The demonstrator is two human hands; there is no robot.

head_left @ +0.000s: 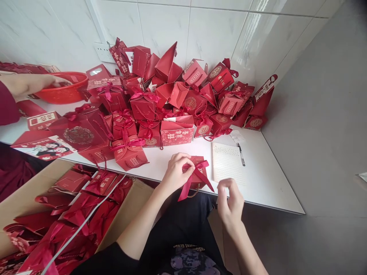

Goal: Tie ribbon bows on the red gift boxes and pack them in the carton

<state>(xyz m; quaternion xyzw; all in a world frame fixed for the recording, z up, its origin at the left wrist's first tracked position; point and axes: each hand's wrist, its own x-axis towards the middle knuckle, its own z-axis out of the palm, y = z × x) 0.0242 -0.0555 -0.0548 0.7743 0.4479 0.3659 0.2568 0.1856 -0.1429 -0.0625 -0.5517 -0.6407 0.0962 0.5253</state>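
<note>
A small red gift box (pixel 197 172) with a magenta ribbon (pixel 192 182) stands at the front edge of the white table (pixel 266 183). My left hand (pixel 175 172) is closed on the box's top and its ribbon knot. My right hand (pixel 231 199) hovers just right of the box, off the table's edge, fingers curled in a pinch with nothing visible in them. One ribbon tail hangs down over the table edge between my hands.
A heap of red gift boxes (pixel 160 103) fills the back of the table. A lined notebook (pixel 228 162) and pen (pixel 241 154) lie right of my hands. A cardboard carton (pixel 69 214) of finished boxes sits lower left. Another person's arm (pixel 25 84) reaches a red basket (pixel 64 89).
</note>
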